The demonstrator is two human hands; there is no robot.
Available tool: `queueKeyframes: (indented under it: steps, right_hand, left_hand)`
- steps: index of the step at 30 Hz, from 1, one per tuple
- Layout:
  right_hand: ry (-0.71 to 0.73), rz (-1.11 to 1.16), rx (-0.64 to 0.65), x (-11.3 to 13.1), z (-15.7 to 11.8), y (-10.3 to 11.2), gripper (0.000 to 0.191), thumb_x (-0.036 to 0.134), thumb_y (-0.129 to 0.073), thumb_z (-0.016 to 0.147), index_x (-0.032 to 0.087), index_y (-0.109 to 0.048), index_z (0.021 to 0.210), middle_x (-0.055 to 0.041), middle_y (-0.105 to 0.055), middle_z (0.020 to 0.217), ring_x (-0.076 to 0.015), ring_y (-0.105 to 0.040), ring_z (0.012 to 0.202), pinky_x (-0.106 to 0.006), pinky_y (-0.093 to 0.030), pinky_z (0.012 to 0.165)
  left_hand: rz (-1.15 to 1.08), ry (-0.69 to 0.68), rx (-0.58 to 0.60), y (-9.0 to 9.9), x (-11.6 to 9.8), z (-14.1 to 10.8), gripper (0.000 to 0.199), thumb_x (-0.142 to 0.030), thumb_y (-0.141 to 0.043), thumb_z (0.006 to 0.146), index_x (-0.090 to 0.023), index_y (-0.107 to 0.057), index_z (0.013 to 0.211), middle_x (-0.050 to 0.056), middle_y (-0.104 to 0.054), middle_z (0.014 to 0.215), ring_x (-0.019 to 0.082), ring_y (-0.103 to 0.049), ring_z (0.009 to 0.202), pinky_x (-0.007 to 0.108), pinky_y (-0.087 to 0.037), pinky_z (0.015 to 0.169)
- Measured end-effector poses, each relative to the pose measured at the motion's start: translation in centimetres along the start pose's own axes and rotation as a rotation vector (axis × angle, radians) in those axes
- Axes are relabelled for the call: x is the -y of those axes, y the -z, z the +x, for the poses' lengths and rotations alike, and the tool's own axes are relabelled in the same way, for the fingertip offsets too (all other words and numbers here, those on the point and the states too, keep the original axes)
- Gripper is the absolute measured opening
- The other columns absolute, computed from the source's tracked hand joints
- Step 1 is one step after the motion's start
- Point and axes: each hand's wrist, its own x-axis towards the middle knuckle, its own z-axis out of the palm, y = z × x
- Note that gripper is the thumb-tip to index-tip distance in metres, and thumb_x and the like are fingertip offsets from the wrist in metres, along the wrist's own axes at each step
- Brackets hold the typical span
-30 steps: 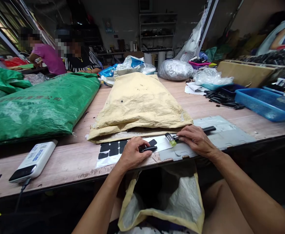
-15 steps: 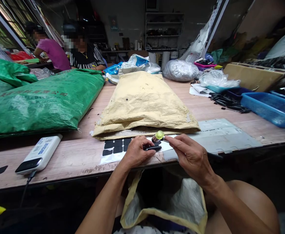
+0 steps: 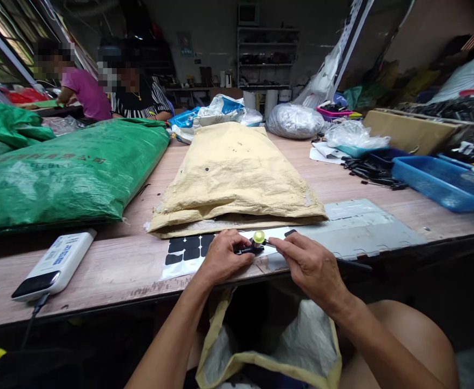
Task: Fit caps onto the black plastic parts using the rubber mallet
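At the table's front edge my left hand (image 3: 225,255) pinches a small black cylindrical part (image 3: 245,250) and rests over a white sheet of black stickers (image 3: 183,253). My right hand (image 3: 315,266) grips the thin handle of a small hammer (image 3: 258,238) with a translucent yellow face and a metal body. The hammer head is at the end of the black part, seemingly touching it. My fingers hide much of that part. Just behind both hands lies a tan woven sack (image 3: 237,173). Below them an open tan sack (image 3: 275,354) gapes at my lap.
A full green sack (image 3: 58,173) and a white power bank (image 3: 56,265) with a cable are at the left. At the right are a grey plate (image 3: 374,224), a blue tray (image 3: 435,186) and loose black parts (image 3: 376,173). Two people (image 3: 85,89) sit far left.
The hammer head has come down from above the black part to its end. My right hand has moved slightly left with it. The whole view has shifted a little.
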Motion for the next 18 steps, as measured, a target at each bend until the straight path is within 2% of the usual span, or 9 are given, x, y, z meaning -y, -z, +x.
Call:
queueKeyframes:
  steps: [5,9,13,18]
  right_hand:
    - [-0.08,0.032,-0.06,-2.2,0.3,0.1,0.03,0.024,-0.053,0.101,0.029,-0.071,0.124,-0.0031,-0.072,0.098,-0.017,-0.067,0.091,-0.029,-0.051,0.081]
    - [-0.061,0.074,-0.055,-6.7,0.8,0.1,0.026,0.028,-0.054,0.1,0.026,-0.073,0.117,-0.0043,-0.072,0.097,-0.0188,-0.067,0.092,-0.032,-0.052,0.084]
    - [0.004,0.061,-0.031,-10.3,0.8,-0.6,0.02,0.028,-0.06,0.096,0.025,-0.076,0.107,-0.0051,-0.072,0.096,-0.021,-0.065,0.093,-0.037,-0.052,0.087]
    - [0.032,0.045,-0.012,-10.7,0.6,-1.0,0.019,0.027,-0.06,0.094,0.024,-0.076,0.103,-0.0055,-0.071,0.093,-0.022,-0.062,0.092,-0.04,-0.05,0.086]
  left_hand:
    - [0.038,0.001,0.011,0.1,0.0,-0.1,0.019,-0.017,-0.073,0.07,-0.023,-0.078,0.087,0.0,-0.069,0.087,0.021,-0.06,0.092,0.031,-0.042,0.082]
    - [-0.032,0.03,0.029,0.5,0.1,0.0,0.018,-0.028,-0.07,0.078,-0.022,-0.077,0.093,0.002,-0.071,0.091,0.022,-0.061,0.092,0.032,-0.042,0.081]
    - [-0.07,-0.003,0.043,0.8,-0.1,0.1,0.024,-0.036,-0.056,0.09,-0.02,-0.074,0.088,0.003,-0.07,0.088,0.021,-0.06,0.09,0.033,-0.042,0.082]
    - [0.014,-0.02,0.072,0.9,-0.3,0.1,0.042,-0.037,-0.038,0.1,-0.02,-0.06,0.068,0.003,-0.061,0.077,0.02,-0.054,0.082,0.033,-0.04,0.079]
